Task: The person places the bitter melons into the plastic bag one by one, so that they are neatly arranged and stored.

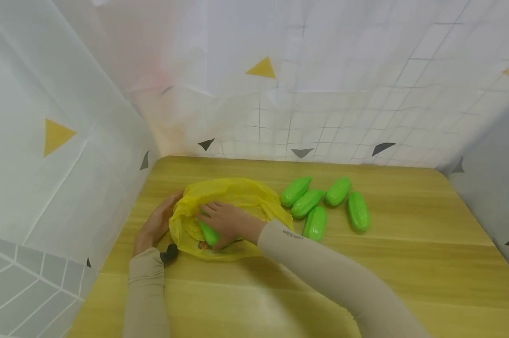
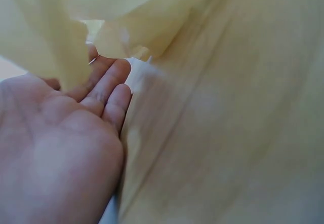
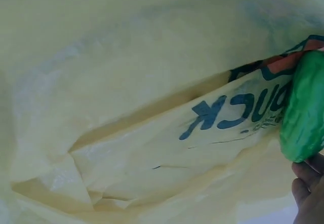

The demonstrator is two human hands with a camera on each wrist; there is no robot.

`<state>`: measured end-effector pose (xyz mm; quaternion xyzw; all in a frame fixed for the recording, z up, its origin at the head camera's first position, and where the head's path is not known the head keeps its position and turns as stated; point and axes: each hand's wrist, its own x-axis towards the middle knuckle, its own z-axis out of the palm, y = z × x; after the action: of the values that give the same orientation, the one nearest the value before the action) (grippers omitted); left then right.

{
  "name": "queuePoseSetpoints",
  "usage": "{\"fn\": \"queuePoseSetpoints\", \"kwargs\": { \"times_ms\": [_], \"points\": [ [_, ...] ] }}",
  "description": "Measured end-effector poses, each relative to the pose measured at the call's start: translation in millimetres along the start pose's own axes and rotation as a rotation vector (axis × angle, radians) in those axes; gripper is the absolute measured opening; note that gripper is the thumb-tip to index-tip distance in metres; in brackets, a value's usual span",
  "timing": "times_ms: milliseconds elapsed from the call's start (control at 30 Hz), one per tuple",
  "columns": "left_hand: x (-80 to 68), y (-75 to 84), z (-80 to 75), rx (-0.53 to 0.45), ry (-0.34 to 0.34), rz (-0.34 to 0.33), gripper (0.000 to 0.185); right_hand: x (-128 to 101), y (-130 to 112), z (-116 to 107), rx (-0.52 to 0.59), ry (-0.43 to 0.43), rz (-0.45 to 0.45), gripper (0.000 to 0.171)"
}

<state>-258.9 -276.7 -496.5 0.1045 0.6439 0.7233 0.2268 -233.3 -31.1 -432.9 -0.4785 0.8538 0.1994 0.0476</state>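
A yellow plastic bag (image 1: 231,185) lies spread with its mouth wide on the wooden table. My right hand (image 1: 225,223) reaches into it and holds a bitter melon (image 1: 210,233), glossy green with bumpy skin. In the right wrist view that bitter melon (image 3: 305,107) is over dark printed letters on the bag's inside, with fingertips (image 3: 307,173) at its lower end. My left hand (image 1: 155,224) is at the bag's left side. Its fingers (image 2: 117,102), loosely extended in the left wrist view, touch the thin plastic, which partly covers them.
Several more green bitter melons (image 1: 307,203) lie in a loose group right of the bag, the nearest ones close to its edge. The wooden table (image 1: 406,263) meets white patterned sheeting (image 1: 322,94) at the back and along both sides.
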Motion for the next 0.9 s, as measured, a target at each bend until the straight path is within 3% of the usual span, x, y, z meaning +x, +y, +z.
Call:
{"fn": "queuePoseSetpoints", "kwargs": {
  "times_ms": [200,900],
  "points": [
    [-0.4,0.9,0.5,0.003,0.0,0.008,0.065,1.4,1.0,3.8,0.021,0.034,0.002,0.107],
    [0.8,-3.2,-2.3,0.014,-0.025,0.022,0.062,0.2,-0.5,7.2,-0.056,0.032,-0.01,0.112]
  ]
}}
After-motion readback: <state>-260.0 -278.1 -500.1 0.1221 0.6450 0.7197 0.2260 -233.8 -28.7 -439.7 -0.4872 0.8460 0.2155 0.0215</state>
